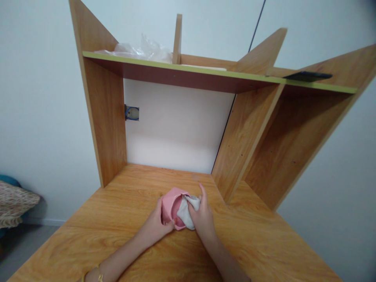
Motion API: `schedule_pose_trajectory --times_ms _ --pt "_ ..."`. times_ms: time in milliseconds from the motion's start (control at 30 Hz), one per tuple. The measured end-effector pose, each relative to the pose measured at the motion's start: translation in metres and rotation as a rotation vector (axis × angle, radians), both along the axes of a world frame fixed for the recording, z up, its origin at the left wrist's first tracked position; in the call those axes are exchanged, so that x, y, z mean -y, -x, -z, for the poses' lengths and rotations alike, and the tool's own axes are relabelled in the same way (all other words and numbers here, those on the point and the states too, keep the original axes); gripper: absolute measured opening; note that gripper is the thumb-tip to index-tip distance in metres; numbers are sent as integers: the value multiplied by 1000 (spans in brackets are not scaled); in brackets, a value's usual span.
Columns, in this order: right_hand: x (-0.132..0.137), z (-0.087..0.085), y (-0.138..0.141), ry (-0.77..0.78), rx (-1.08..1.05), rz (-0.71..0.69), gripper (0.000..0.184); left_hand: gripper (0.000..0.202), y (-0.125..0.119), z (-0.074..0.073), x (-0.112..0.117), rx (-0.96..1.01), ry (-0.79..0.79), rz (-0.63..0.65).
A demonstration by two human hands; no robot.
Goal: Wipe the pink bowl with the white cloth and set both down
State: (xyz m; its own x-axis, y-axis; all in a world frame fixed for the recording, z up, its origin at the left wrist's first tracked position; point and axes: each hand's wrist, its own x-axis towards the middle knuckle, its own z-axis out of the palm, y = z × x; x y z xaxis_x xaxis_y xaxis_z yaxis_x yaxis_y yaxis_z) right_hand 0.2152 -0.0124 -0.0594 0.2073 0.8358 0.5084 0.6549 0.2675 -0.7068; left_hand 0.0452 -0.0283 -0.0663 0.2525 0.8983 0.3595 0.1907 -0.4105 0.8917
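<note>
Both my hands rest on the wooden desk point(117, 219) near its middle. My left hand point(155, 227) grips the edge of a pink cloth item point(170, 201), holding its opening apart. My right hand point(202, 219) is closed on a white cloth point(185, 213) that sits partly inside the pink item, its index finger pointing up. What the pink item is exactly I cannot make out.
A wooden hutch rises at the back of the desk, with a green-edged shelf point(182, 68). Crumpled clear plastic point(141, 51) lies on the shelf's left; a dark flat object point(307, 75) lies on its right. A patterned cushion point(14, 203) sits far left.
</note>
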Motion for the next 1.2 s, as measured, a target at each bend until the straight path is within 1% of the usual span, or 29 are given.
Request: schedule_pose_trajectory --times_ms 100,200,300,400,467,533,600,667,767,867,933,1033,1133,1200 --pt "2 -3 -3 -10 78 36 70 79 2 -4 4 -62 -31 15" --pt "0 -1 -7 39 59 5 67 88 2 -3 7 -118 -56 1" --pt "-3 5 -10 78 8 -39 60 88 0 -1 7 -125 -41 -20" --pt "-4 10 -8 50 -82 -56 59 87 -3 2 6 -19 53 -29" --pt "-3 12 -4 44 -149 -70 60 96 -6 4 6 90 111 3" --pt "-2 13 1 43 -208 -97 62 104 -9 5 6 174 111 46" --pt "-1 13 6 36 -252 -132 63 100 -11 7 7 208 82 67" --pt "-1 13 8 43 -270 -156 65 89 -11 8 7 211 87 63" --pt "-1 11 5 57 -216 -114 66 74 -9 10 4 187 119 31" --pt "1 5 0 44 -96 -14 67 63 -5 11 -1 116 89 -16" --pt "3 1 -2 41 -29 34 66 60 -2 11 -4 79 64 -26" --pt "6 -2 -2 62 23 70 67 65 2 10 -5 34 41 -12" --pt "6 -1 -2 89 41 70 71 81 4 5 -2 -18 19 -16" --pt "5 1 -2 100 36 57 69 89 5 2 2 -55 20 -8"
